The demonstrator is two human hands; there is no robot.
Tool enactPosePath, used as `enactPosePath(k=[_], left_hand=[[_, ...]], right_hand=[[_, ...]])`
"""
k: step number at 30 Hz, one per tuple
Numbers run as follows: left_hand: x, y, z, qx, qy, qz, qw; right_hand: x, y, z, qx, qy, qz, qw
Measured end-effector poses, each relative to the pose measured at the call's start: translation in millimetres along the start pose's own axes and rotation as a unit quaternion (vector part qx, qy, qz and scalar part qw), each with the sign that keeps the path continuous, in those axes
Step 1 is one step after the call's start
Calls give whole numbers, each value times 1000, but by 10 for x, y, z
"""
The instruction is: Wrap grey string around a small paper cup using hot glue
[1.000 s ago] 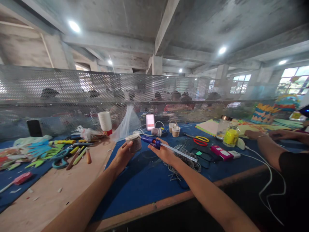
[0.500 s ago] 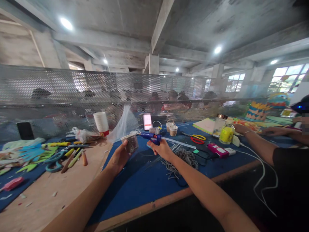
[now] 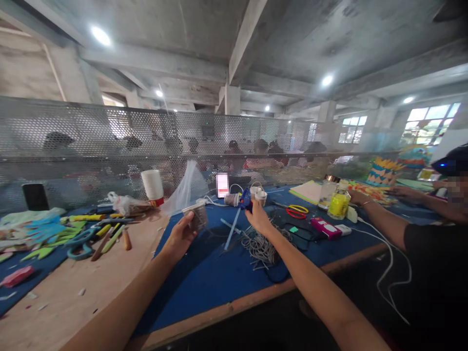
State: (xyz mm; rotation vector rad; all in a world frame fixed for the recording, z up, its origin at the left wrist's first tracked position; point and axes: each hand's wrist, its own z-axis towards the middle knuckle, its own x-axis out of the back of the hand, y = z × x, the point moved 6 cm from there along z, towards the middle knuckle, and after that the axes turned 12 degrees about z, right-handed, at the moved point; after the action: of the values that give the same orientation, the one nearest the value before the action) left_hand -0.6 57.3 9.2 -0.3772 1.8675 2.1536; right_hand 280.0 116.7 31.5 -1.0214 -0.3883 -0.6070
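Perforated metal screen (image 3: pixel 153 134) backs your blue tabletop (image 3: pixel 199 287), with the tangled cord pile (image 3: pixel 261 248) lying on it. Left of that pile and farther back, your left grip (image 3: pixel 182 235) grasps the small cup (image 3: pixel 199 218), fingers around its wall below the pale rim; beyond the pile, your right grip (image 3: pixel 260 218) is wrapped around the blue glue gun (image 3: pixel 245 198), its clear glue stick (image 3: pixel 232 230) slanting down to the pile's left. Expect the cup to be light and fairly stiff, yet easy to dent; keep hold of the wall, since the rim may be tacky. The gun is probably light too, best taken by its handle, as the nozzle could be hot. Compared with 0.5 s ago, you've swung the gun off the cup, and its stick, then pointing rightward beyond the pile, now points back toward you; the cup has barely moved.
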Motion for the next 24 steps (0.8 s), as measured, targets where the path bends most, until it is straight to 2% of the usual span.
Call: enactPosePath(k=[4, 9, 13, 17, 24], left_hand=[[21, -9, 11, 1, 3, 1, 1000], [32, -8, 5, -2, 20, 11, 1000], [21, -8, -3, 0, 26, 12, 1000], [15, -17, 1, -3, 16, 6, 1000], [31, -77, 16, 3, 1, 30, 1000]], right_hand=[[-11, 106, 15, -30, 13, -10, 999], [215, 196, 23, -70, 74, -56, 993], [276, 265, 10, -97, 73, -91, 988], [74, 258, -27, -101, 27, -92, 990], [-363, 118, -114, -61, -37, -41, 997]])
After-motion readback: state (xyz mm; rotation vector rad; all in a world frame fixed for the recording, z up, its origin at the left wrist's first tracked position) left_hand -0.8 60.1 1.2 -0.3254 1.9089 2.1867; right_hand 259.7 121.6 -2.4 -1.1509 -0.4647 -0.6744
